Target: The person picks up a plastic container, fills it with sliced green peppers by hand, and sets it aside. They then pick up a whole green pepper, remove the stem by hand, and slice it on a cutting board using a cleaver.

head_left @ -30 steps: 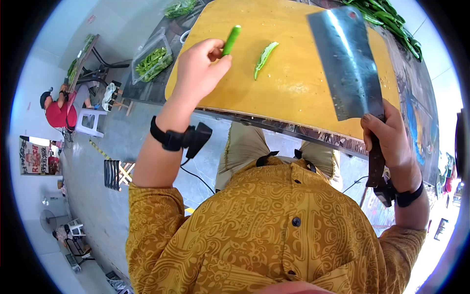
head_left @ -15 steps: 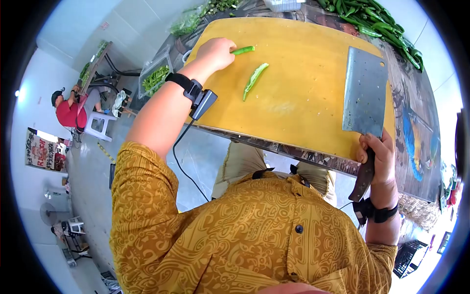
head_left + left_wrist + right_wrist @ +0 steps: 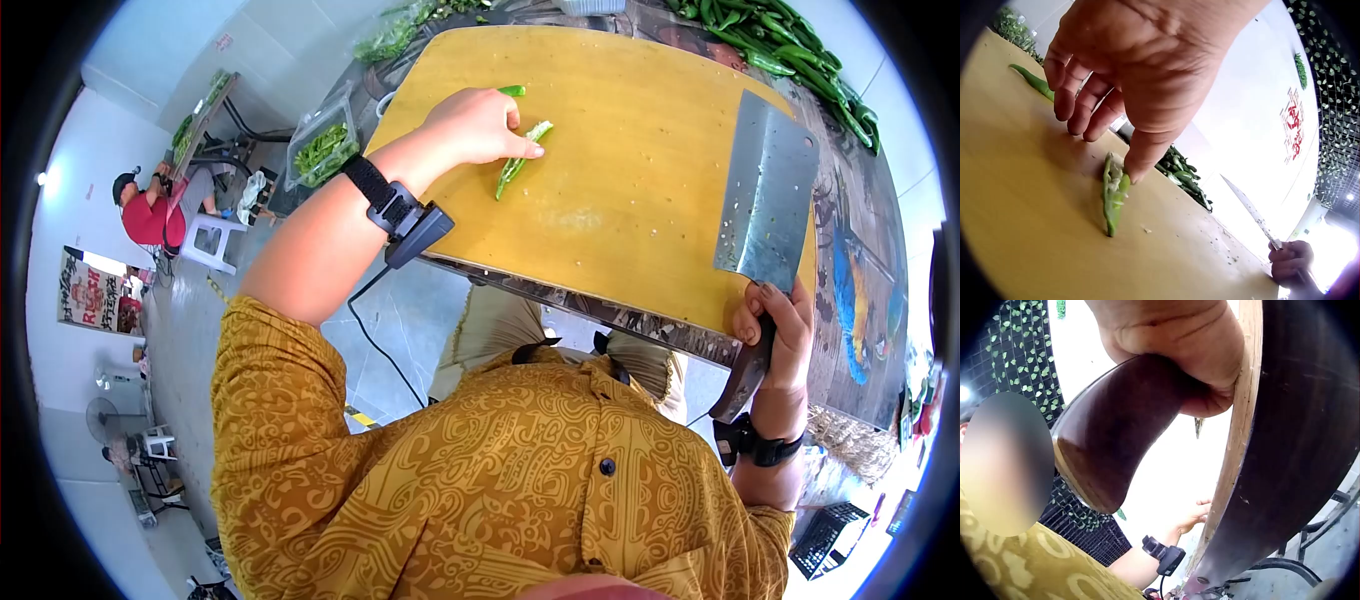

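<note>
On the yellow cutting board [image 3: 620, 200] lies a halved green pepper [image 3: 510, 178], cut side showing seeds. The left hand [image 3: 472, 125] is over it, the thumb touching the seeded half [image 3: 1112, 197] in the left wrist view while the other fingers hang spread and bent. Another green pepper piece [image 3: 1034, 81] lies on the board beyond those fingers. At the board's right edge the right hand [image 3: 778, 325] grips the dark handle [image 3: 1122, 425] of a wide cleaver [image 3: 768, 190], its blade over the board.
Green peppers [image 3: 790, 50] are piled behind the board at the right. A clear container of cut greens [image 3: 322, 148] stands to the left. Farther left, a person in red [image 3: 152, 212] sits near a white stool [image 3: 212, 240].
The left hand has let go of the whole-skinned green piece, now lying on the board, and moved toward the body to the seeded half. The cleaver has lowered to the board's right side.
</note>
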The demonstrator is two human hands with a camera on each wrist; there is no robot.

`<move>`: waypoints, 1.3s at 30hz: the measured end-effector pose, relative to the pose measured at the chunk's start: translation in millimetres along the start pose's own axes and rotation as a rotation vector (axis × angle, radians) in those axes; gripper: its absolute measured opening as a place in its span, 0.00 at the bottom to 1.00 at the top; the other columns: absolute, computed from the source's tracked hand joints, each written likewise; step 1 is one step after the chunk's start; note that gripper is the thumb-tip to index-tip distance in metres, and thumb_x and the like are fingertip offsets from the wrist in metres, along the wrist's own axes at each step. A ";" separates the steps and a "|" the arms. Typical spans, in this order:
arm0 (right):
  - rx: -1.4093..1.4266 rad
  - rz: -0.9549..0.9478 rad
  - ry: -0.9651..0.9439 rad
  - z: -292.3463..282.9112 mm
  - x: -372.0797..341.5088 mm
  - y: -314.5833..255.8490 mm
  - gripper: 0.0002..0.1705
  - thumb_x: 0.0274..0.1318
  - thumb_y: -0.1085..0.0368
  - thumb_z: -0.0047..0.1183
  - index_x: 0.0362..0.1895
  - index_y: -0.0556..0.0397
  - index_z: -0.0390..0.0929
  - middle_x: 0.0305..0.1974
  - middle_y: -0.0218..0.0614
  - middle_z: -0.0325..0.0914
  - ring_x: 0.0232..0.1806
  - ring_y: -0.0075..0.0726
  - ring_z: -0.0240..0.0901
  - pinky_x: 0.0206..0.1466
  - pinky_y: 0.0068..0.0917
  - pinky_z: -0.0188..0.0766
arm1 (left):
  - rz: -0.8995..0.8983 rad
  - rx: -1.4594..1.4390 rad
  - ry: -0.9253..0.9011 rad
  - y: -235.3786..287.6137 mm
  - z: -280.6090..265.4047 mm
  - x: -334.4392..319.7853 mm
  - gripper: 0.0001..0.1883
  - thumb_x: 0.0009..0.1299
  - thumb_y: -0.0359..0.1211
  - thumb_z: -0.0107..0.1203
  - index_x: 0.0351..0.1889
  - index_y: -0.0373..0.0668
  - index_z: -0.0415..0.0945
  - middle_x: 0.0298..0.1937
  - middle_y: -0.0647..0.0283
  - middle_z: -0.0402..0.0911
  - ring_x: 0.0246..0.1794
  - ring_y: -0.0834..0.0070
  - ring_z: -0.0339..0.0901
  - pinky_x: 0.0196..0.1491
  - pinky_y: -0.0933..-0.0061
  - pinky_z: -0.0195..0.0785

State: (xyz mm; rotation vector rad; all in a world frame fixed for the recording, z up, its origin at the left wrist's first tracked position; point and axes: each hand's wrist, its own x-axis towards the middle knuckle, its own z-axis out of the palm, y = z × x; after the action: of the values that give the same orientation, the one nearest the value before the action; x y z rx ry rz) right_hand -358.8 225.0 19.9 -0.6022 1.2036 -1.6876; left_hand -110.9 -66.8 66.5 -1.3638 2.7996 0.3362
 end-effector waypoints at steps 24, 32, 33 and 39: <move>-0.014 -0.062 0.013 0.2 -4.5 3.5 0.06 0.60 0.67 0.46 0.39 0.55 0.65 0.25 0.32 0.64 0.15 0.22 0.58 0.22 0.21 0.58 | 0.081 -0.075 0.088 -11.1 11.2 12.8 0.17 0.61 0.33 0.61 0.49 0.41 0.76 0.43 0.57 0.83 0.39 0.66 0.81 0.41 0.68 0.74; 0.041 -0.059 0.015 -2.2 -3.5 3.8 0.07 0.59 0.70 0.46 0.41 0.58 0.66 0.25 0.34 0.67 0.16 0.25 0.61 0.21 0.22 0.59 | 0.149 -0.028 0.191 -33.9 9.8 24.8 0.14 0.62 0.32 0.61 0.46 0.41 0.79 0.43 0.56 0.83 0.38 0.66 0.81 0.40 0.68 0.74; 0.043 -0.059 0.010 -2.5 -3.3 3.6 0.07 0.59 0.70 0.46 0.41 0.58 0.67 0.25 0.34 0.66 0.16 0.25 0.62 0.21 0.22 0.59 | 0.161 -0.002 0.197 -33.0 8.0 23.8 0.13 0.62 0.33 0.61 0.45 0.40 0.79 0.43 0.56 0.83 0.38 0.66 0.81 0.40 0.68 0.74; 0.026 -0.051 0.029 -3.4 -3.2 3.6 0.07 0.59 0.71 0.46 0.41 0.58 0.66 0.25 0.34 0.66 0.15 0.25 0.61 0.21 0.23 0.59 | 0.018 0.020 0.096 -25.9 5.7 19.8 0.13 0.62 0.33 0.62 0.43 0.38 0.81 0.39 0.56 0.83 0.37 0.66 0.81 0.41 0.69 0.73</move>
State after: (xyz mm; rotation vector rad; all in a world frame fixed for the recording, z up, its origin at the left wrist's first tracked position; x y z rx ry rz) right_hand -358.7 229.1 15.7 -0.5991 1.1939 -1.7577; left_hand -103.5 -96.5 54.0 -1.3883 2.8850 0.2483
